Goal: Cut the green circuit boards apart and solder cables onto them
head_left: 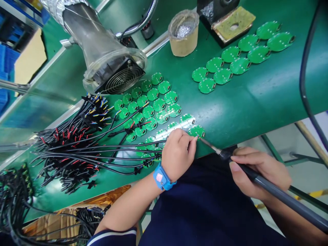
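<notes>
My right hand (258,171) grips a soldering iron (256,176) by its dark handle. The iron's metal tip reaches the near edge of a round green circuit board (196,130). My left hand (178,152), with a blue wrist strap (163,177), is closed in a pinch beside that same board. A black cable (143,141) runs leftward from behind this hand; the part inside the fingers is hidden. Rows of similar round boards (159,105) lie just beyond my left hand, with several black cables lying across some of them.
A fan-fitted extraction duct (123,77) hangs over the left side. Cable bundles (69,143) with coloured wire ends lie below it. At the back stand a tan tub (183,41) and a yellow sponge (234,23) on a stand, near more boards (239,65). A black cord (303,78) hangs right.
</notes>
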{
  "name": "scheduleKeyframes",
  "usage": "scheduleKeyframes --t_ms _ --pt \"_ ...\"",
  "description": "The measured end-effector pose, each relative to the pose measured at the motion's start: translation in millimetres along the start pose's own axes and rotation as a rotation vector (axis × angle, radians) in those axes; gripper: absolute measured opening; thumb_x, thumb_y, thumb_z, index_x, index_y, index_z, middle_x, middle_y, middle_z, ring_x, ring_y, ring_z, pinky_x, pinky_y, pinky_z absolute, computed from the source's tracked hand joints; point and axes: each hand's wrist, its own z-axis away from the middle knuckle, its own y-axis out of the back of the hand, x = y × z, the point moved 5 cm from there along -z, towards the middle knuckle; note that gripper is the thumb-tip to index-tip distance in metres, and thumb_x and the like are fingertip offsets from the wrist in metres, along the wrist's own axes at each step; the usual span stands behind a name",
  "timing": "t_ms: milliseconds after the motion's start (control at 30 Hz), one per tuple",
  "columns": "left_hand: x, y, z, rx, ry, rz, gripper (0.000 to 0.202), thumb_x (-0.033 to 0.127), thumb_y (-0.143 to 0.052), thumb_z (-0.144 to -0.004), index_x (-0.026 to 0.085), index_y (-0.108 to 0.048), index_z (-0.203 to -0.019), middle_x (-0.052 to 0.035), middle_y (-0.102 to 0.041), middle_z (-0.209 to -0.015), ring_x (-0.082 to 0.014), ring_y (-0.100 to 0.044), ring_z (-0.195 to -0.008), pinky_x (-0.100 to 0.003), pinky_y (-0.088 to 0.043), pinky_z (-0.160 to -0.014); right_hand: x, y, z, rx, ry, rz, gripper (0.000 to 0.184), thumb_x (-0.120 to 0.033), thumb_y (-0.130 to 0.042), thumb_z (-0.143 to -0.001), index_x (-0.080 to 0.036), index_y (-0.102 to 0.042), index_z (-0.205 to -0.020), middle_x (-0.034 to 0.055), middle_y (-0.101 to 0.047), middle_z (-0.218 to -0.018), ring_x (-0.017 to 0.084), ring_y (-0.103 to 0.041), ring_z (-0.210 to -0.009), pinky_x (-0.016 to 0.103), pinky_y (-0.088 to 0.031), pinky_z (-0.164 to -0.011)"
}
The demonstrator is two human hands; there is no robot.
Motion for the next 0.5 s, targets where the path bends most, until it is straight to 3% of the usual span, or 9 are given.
scheduleKeyframes --t_ms 267,500 --pt "0.7 0.9 0.7 0.003 -0.004 -0.005 0.015 0.022 -0.052 -0.085 0.014 -0.060 -0.076 -0.0058 -0.053 -0.076 -0.0152 -0.050 -0.075 -0.030 -0.044 -0.069 1.3 6.8 -2.3 0.071 -0.120 -0.120 0.023 -0.009 -0.061 -0.068 -0.021 -0.060 -0.088 0.0037 -0.061 -0.074 0.017 -0.060 -0.062 0.032 -0.051 -0.054" --pt "1.4 0.4 -0.5 0.010 0.014 0.005 0.015 0.022 -0.051 -0.085 0.014 -0.058 -0.074 -0.0054 -0.052 -0.075 -0.0152 -0.049 -0.075 -0.031 -0.044 -0.068 -3.9 0.9 -7.9 0.046 -0.018 0.018 0.021 -0.011 -0.065 -0.066 -0.017 -0.060 -0.085 0.0031 -0.061 -0.074 0.014 -0.061 -0.061 0.026 -0.048 -0.052"
